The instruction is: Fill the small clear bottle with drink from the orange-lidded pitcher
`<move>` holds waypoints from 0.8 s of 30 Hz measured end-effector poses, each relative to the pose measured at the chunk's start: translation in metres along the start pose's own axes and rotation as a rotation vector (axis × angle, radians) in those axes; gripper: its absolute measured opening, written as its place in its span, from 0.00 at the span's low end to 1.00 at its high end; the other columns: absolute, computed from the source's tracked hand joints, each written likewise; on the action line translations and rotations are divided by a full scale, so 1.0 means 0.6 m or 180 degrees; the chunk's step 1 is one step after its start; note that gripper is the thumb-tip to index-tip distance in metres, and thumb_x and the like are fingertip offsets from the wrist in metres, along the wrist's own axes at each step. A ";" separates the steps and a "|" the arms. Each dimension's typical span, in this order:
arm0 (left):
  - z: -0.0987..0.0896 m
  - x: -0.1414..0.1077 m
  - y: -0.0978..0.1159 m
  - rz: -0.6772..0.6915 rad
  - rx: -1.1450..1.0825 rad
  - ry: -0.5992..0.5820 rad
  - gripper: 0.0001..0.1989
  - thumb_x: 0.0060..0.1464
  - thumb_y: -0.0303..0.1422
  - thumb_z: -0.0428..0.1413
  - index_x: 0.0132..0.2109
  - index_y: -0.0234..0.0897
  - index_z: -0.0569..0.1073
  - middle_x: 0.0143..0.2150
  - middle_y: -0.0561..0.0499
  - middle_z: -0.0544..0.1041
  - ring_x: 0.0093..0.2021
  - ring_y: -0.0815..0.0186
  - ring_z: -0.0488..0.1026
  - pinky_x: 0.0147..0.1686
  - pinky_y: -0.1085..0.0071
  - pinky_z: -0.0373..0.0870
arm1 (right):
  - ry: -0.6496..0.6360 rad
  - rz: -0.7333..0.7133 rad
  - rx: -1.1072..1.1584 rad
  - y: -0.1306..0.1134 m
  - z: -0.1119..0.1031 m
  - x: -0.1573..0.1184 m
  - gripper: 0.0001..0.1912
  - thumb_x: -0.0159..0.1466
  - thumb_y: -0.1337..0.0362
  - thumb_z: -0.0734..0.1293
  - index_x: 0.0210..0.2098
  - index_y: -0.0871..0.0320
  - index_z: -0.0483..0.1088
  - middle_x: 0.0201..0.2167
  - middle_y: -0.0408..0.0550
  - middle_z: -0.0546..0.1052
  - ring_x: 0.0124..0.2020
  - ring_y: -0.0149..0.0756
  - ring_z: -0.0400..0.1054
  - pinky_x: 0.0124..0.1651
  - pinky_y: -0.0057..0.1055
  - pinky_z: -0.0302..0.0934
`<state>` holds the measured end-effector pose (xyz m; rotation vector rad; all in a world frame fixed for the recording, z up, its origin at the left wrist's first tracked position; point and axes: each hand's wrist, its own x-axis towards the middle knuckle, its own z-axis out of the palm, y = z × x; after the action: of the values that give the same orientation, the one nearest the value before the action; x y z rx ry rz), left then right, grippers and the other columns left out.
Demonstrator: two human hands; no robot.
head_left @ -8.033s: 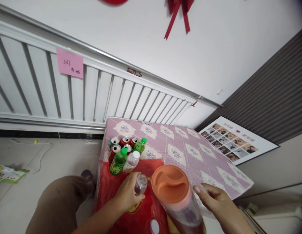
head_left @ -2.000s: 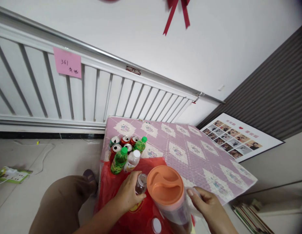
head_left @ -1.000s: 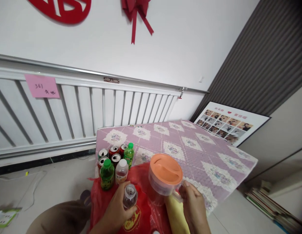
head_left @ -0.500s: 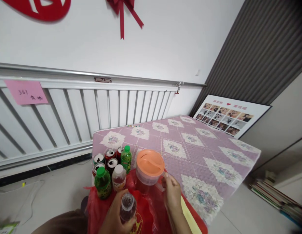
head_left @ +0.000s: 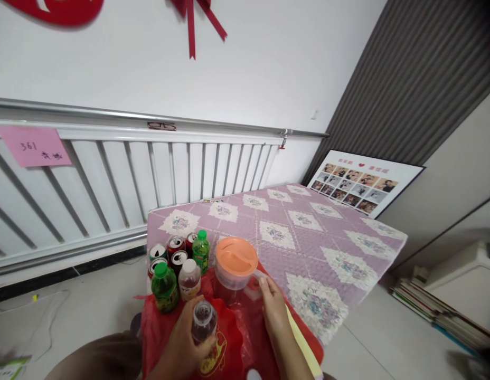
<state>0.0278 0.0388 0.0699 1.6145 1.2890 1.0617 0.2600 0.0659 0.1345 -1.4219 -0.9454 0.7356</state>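
My left hand (head_left: 185,338) is wrapped round a clear, uncapped bottle (head_left: 204,321), upright near the table's front. Its mouth faces up. My right hand (head_left: 273,301) has its fingers closed on the handle of a clear pitcher (head_left: 230,282) with an orange lid (head_left: 237,256). Left of the pitcher stand a small green-capped bottle (head_left: 201,252), a white-capped bottle (head_left: 189,279), a larger green-capped bottle (head_left: 165,287) and several opened cans (head_left: 179,258). Below my hands lies a red tray (head_left: 229,327) with a yellow pattern.
A purple floral cloth (head_left: 304,264) covers the table, which stands against a white radiator (head_left: 213,171). Yellow paper (head_left: 304,348) lies beside my right forearm. A photo board (head_left: 359,182) leans at the back right. Stacked books (head_left: 435,311) are at the far right.
The view has shifted slightly. Both hands keep their holds on the bottle and the pitcher handle. A small white round thing now shows at the bottom edge.
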 end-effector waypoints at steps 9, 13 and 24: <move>-0.004 0.002 0.021 0.0208 -0.0050 0.0034 0.32 0.43 0.30 0.60 0.57 0.35 0.63 0.55 0.39 0.75 0.55 0.52 0.74 0.58 0.51 0.68 | -0.0325 -0.0258 -0.1781 0.088 -0.072 -0.157 0.18 0.53 0.60 0.67 0.42 0.58 0.77 0.42 0.58 0.79 0.45 0.52 0.74 0.51 0.42 0.66; -0.002 0.004 0.023 0.0291 -0.0114 0.0107 0.33 0.41 0.29 0.59 0.57 0.35 0.63 0.54 0.39 0.75 0.55 0.51 0.74 0.58 0.52 0.68 | -0.0882 -0.0223 -0.2804 0.134 -0.074 -0.216 0.23 0.56 0.67 0.64 0.51 0.56 0.75 0.47 0.56 0.78 0.49 0.47 0.74 0.53 0.35 0.66; -0.003 0.004 0.030 0.0469 -0.0150 0.0155 0.34 0.43 0.27 0.59 0.59 0.36 0.62 0.56 0.41 0.75 0.58 0.54 0.72 0.61 0.54 0.64 | -0.1046 -0.0300 -0.3111 0.188 -0.067 -0.238 0.26 0.57 0.70 0.62 0.55 0.60 0.73 0.49 0.57 0.76 0.51 0.45 0.74 0.55 0.30 0.65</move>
<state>0.0319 0.0384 0.0877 1.6776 1.1818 1.2189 0.2422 -0.0735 0.0118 -2.0979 -1.7589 0.4356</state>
